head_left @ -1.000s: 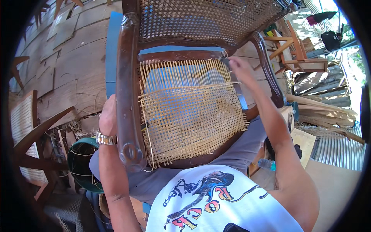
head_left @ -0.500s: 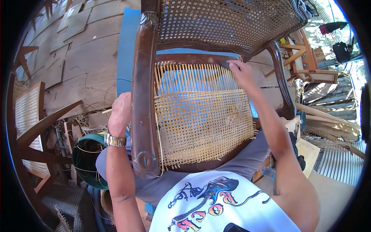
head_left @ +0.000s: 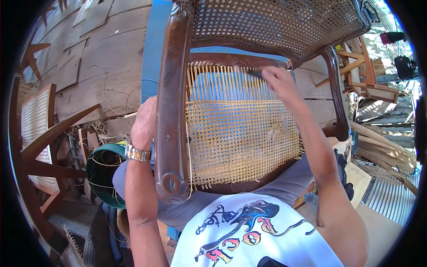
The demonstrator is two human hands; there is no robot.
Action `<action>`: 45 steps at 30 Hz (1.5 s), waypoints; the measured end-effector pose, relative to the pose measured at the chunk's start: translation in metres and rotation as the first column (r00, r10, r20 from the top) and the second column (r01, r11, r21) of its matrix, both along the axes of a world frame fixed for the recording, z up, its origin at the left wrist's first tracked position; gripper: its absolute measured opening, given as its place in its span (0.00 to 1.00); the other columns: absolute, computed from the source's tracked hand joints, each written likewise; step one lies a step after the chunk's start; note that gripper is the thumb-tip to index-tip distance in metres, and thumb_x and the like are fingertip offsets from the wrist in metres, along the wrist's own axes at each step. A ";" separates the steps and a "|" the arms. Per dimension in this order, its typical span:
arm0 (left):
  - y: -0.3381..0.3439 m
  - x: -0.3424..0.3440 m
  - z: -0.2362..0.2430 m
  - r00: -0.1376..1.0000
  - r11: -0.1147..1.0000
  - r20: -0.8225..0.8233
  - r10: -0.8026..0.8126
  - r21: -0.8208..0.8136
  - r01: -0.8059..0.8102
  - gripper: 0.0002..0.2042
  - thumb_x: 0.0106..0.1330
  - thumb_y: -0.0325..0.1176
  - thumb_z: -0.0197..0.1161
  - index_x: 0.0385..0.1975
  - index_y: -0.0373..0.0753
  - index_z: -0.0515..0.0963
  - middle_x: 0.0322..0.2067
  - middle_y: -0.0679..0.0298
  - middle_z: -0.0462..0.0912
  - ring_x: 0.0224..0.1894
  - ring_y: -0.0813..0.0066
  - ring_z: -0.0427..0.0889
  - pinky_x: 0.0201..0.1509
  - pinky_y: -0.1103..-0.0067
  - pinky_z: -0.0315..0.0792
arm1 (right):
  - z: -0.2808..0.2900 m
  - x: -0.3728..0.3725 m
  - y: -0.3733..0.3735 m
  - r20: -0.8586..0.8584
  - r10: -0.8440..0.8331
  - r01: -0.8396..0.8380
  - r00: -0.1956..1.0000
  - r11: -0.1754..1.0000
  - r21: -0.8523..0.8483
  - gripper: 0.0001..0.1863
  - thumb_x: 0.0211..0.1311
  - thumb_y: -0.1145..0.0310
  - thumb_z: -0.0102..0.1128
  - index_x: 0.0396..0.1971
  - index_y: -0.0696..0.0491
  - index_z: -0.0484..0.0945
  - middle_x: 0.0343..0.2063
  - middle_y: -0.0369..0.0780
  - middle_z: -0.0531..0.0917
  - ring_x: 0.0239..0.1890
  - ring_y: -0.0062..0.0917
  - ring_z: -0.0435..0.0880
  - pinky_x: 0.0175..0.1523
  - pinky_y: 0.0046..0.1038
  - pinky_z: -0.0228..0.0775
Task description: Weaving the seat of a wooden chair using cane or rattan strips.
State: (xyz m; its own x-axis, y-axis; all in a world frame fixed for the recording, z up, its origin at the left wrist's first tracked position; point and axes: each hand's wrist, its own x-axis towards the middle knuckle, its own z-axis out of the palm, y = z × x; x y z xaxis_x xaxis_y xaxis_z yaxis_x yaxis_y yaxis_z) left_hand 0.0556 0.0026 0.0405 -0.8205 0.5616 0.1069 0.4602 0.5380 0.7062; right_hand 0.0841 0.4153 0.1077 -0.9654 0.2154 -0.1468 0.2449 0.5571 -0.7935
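Observation:
A dark wooden armchair [head_left: 171,111] stands over my lap. Its seat of cane webbing [head_left: 242,142] is closely woven in the near part, while only lengthwise strands [head_left: 222,82] run to the back rail [head_left: 235,58]. My right hand [head_left: 281,83] is closed round a dark, narrow, flat tool [head_left: 255,72] and holds it over the strands near the back rail's right end. My left hand [head_left: 144,122] is outside the left armrest, its fingers hidden behind the wood. A thin pale stick [head_left: 130,115] pokes out beside that hand.
A green bucket [head_left: 105,175] with loose cane strands stands left of my knee. Another wooden chair with a cane panel [head_left: 38,124] is at the far left. Chair frames [head_left: 362,66] and wood pieces lie to the right. A blue board [head_left: 152,49] lies behind the armchair.
The view has shifted, so the chair sits farther right and slightly higher. My right hand with the dark tool has moved slightly left along the back rail. My left hand stays by the armrest.

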 end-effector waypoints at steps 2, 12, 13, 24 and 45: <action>0.005 0.000 0.005 0.995 0.998 -0.100 0.022 0.059 -0.016 0.07 0.69 0.35 0.65 0.40 0.39 0.83 0.33 0.51 0.85 0.37 0.48 0.84 0.40 0.61 0.76 | 0.001 -0.004 -0.011 0.201 0.264 -0.277 0.943 0.960 0.037 0.18 0.77 0.59 0.59 0.52 0.57 0.88 0.24 0.30 0.80 0.26 0.13 0.75 0.33 0.24 0.67; 0.007 -0.014 -0.023 0.991 0.982 -0.068 0.119 0.157 -0.107 0.05 0.64 0.31 0.66 0.31 0.37 0.81 0.24 0.50 0.84 0.29 0.47 0.85 0.31 0.61 0.76 | -0.005 -0.015 -0.037 0.494 0.488 -0.510 0.720 0.855 -0.101 0.17 0.75 0.59 0.62 0.50 0.57 0.89 0.38 0.41 0.91 0.40 0.24 0.87 0.49 0.32 0.77; 0.007 -0.016 -0.029 0.989 0.976 -0.083 0.125 0.191 -0.107 0.04 0.63 0.30 0.66 0.30 0.37 0.81 0.24 0.51 0.83 0.28 0.48 0.85 0.31 0.61 0.76 | -0.008 -0.016 -0.037 0.402 0.367 -0.386 0.839 0.922 -0.036 0.17 0.76 0.60 0.62 0.51 0.56 0.88 0.36 0.38 0.89 0.37 0.21 0.84 0.46 0.30 0.76; -0.004 -0.012 -0.040 0.993 0.978 0.011 0.121 0.168 -0.121 0.07 0.60 0.32 0.68 0.24 0.37 0.81 0.22 0.50 0.83 0.27 0.48 0.86 0.27 0.62 0.76 | -0.015 -0.020 -0.061 -0.026 0.051 -0.054 0.998 0.989 -0.137 0.18 0.76 0.61 0.64 0.55 0.56 0.87 0.24 0.29 0.80 0.28 0.14 0.75 0.33 0.23 0.67; 0.010 -0.018 -0.014 0.956 0.923 0.240 0.170 0.300 -0.239 0.08 0.68 0.34 0.62 0.32 0.37 0.83 0.26 0.53 0.85 0.30 0.47 0.85 0.33 0.61 0.76 | -0.023 -0.005 -0.071 0.212 0.306 -0.306 0.928 0.951 -0.036 0.14 0.78 0.62 0.60 0.51 0.54 0.88 0.25 0.28 0.77 0.26 0.11 0.69 0.31 0.19 0.59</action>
